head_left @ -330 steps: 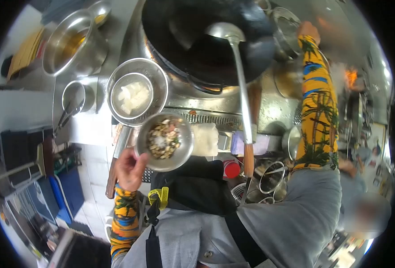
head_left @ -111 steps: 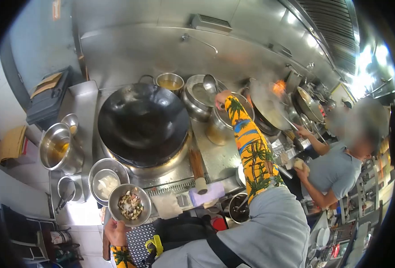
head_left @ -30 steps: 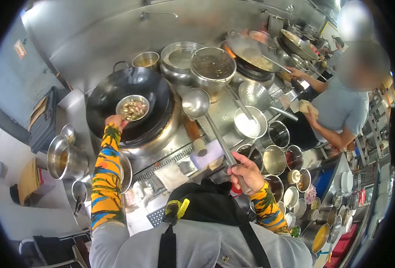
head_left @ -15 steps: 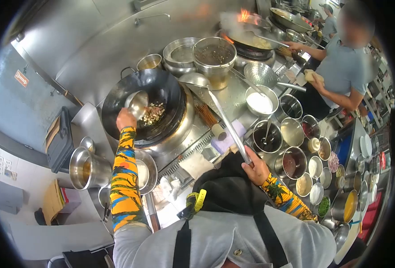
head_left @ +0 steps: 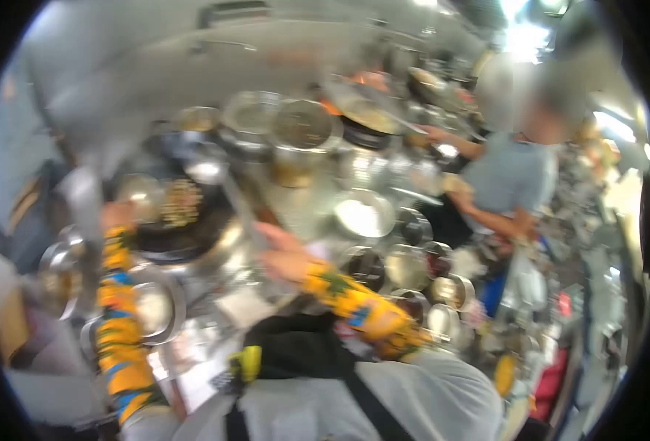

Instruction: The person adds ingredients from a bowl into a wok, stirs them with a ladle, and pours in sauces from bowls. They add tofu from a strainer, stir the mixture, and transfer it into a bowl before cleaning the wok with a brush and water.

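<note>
Motion blur smears the whole view. At the left, my left hand (head_left: 118, 214) is closed on the rim of a small metal bowl (head_left: 141, 195), held over the near-left side of a dark wok (head_left: 165, 244). Chopped pieces of food (head_left: 183, 203) lie in the wok beside the bowl. My right hand (head_left: 284, 252), right of the wok, is closed around the handle of a ladle (head_left: 241, 197). The ladle's shiny head is over the wok's far right side, beyond the food. Whether it touches the wok is too blurred to tell.
Behind the wok stand metal pots (head_left: 251, 110) and a strainer (head_left: 304, 125) over a pot. A bowl of white contents (head_left: 364, 214) and several sauce containers (head_left: 406, 264) are to the right. A co-worker (head_left: 508, 173) holds a pan over a burner with flames (head_left: 369, 79).
The view has turned right and blurred. My right hand has moved toward the wok, bringing the ladle head over it. My left hand still holds the bowl over the wok.
</note>
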{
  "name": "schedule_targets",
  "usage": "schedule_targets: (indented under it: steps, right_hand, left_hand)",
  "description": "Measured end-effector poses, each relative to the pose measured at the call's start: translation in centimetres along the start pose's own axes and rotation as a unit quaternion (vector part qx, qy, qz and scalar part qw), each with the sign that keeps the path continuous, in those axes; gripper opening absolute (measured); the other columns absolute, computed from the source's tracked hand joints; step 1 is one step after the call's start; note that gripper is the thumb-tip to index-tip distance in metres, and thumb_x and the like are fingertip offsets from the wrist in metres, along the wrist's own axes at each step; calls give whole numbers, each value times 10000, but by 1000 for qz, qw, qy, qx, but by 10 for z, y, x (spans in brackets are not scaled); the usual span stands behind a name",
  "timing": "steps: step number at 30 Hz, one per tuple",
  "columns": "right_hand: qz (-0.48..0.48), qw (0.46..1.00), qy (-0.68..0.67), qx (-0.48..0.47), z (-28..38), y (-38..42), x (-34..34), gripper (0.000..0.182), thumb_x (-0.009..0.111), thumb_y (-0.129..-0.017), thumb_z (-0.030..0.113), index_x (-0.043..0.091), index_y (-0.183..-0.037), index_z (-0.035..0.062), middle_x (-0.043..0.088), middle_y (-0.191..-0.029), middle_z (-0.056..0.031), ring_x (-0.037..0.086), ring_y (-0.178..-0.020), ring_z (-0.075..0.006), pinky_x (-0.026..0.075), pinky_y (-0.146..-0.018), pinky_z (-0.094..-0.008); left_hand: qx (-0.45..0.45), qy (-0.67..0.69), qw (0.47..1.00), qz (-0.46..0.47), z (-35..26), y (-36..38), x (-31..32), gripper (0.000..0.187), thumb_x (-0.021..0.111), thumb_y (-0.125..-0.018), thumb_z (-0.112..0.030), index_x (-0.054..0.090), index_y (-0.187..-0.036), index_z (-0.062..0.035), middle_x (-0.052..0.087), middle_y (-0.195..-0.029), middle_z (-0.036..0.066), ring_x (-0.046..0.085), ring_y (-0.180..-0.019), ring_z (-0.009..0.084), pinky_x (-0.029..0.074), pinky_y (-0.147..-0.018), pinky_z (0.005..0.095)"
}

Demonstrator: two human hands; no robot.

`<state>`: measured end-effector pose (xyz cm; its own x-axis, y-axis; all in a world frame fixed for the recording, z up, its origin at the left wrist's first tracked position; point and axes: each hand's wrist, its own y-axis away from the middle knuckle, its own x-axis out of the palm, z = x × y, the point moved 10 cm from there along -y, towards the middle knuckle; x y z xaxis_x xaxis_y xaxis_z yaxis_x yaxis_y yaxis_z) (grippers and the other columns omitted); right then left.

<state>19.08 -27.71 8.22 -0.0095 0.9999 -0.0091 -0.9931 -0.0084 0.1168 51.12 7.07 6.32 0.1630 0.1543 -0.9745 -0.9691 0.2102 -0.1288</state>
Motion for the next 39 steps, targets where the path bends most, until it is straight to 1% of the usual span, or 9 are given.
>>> schedule_targets:
  steps: [1,3,4,7,13,19,21,27,39]
  right_hand:
    - [14,996,87,-3,14,-13,4,669,537,-796,16,387,-1440,123,583,-738,-50,521,-534,-129,430,-473,-299]
    - [-73,957,231,-162,17,-45,2,627,511,-758,74,446,-1380,40,664,-872,-186,610,-593,-205,491,-555,-371]
    - [-45,973,219,-60,19,-43,9,614,531,-775,60,449,-1383,36,664,-850,-171,610,-584,-206,490,-524,-354]
    - [44,993,-2,107,0,-37,45,638,565,-817,65,392,-1431,58,666,-853,-161,614,-614,-180,494,-489,-320]
    - [149,831,-491,217,12,-21,53,298,558,-909,56,468,-1191,91,626,-860,-89,568,-592,-97,470,-439,-216]
    - [140,950,-231,157,59,0,61,637,560,-879,61,286,-1454,47,622,-841,-103,574,-540,-129,483,-450,-273]
    - [130,981,-104,98,63,-1,62,718,570,-861,67,235,-1495,22,618,-788,-97,572,-521,-134,482,-466,-285]
    - [69,998,-11,0,59,19,40,660,544,-892,14,273,-1493,41,572,-831,-26,524,-529,-72,450,-493,-242]
    - [40,999,-15,-1,69,29,22,697,550,-857,65,263,-1490,9,581,-693,-34,554,-531,-98,461,-523,-263]
  left_hand:
    - [126,-115,985,-22,-8,-15,29,523,717,-768,-264,579,-1249,-116,703,-950,99,664,-961,302,559,-754,422]
    - [-66,297,951,48,46,-41,77,322,639,-866,-297,627,-1072,-50,684,-979,149,654,-944,328,525,-818,465]
    - [-167,460,872,24,62,-35,73,308,599,-915,-313,651,-984,-18,674,-993,174,650,-936,340,507,-849,487]
    - [-121,105,984,-81,26,20,-53,555,452,-934,-500,668,-962,10,679,-985,220,646,-929,416,501,-847,510]
    - [-164,154,970,-94,26,28,-44,462,561,-890,-454,663,-908,-4,669,-976,245,644,-948,423,513,-840,486]
    - [-176,323,930,-4,2,26,-5,335,619,-796,-259,642,-910,55,671,-897,242,685,-781,344,557,-696,411]
    - [-282,607,739,70,-12,29,37,189,587,-749,-53,617,-873,86,660,-869,227,687,-630,297,580,-554,347]
    - [-325,796,511,27,-39,38,50,198,552,-792,26,575,-976,98,639,-909,213,678,-666,286,587,-525,317]
    - [-321,786,521,88,-92,48,41,210,531,-795,52,567,-979,147,657,-854,231,675,-627,300,570,-491,306]
